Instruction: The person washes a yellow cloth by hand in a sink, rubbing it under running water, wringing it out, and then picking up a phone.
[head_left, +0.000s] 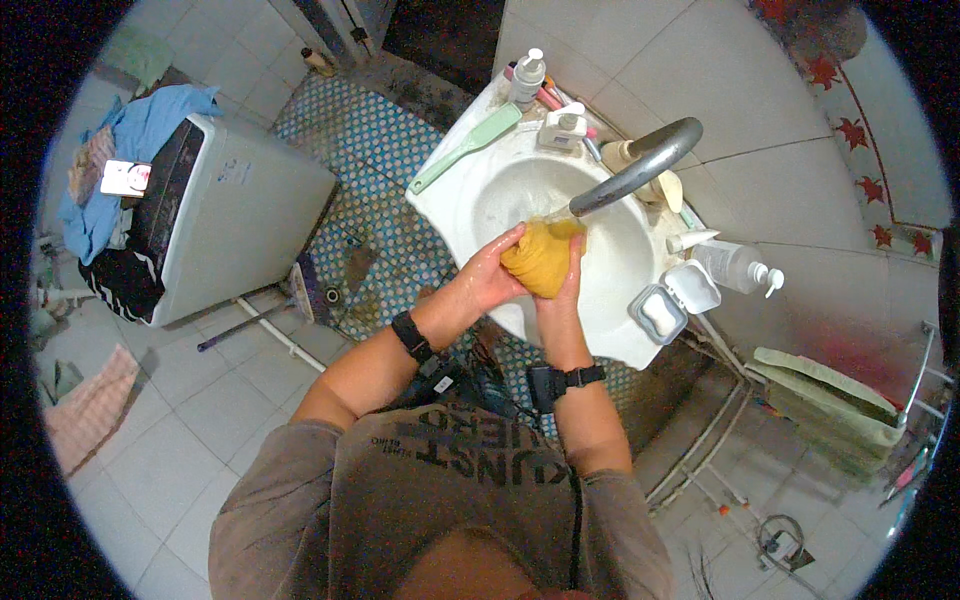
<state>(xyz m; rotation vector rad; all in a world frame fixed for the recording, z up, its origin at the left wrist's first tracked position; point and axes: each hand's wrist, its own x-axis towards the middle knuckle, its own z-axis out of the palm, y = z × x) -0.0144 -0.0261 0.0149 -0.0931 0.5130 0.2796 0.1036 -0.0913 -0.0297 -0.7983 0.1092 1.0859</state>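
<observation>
A bunched yellow cloth (541, 259) is held between my two hands over the white washbasin (480, 255), just below the mouth of the curved metal faucet (637, 169). The top of the cloth looks wet and darker where it meets the water at the spout. My left hand (491, 274) grips the cloth's left side, its fingers partly hidden beneath. On the right side, my right hand (562, 281) presses it with the thumb along the edge. Both hands look wet.
Around the basin's rim stand pump bottles (527, 79), a green long-handled brush (469, 146), a white tube (691, 240), a clear pump bottle (731, 266) and an open soap box (658, 313). At the left, a washing machine (244, 202) carries clothes and a phone (126, 178).
</observation>
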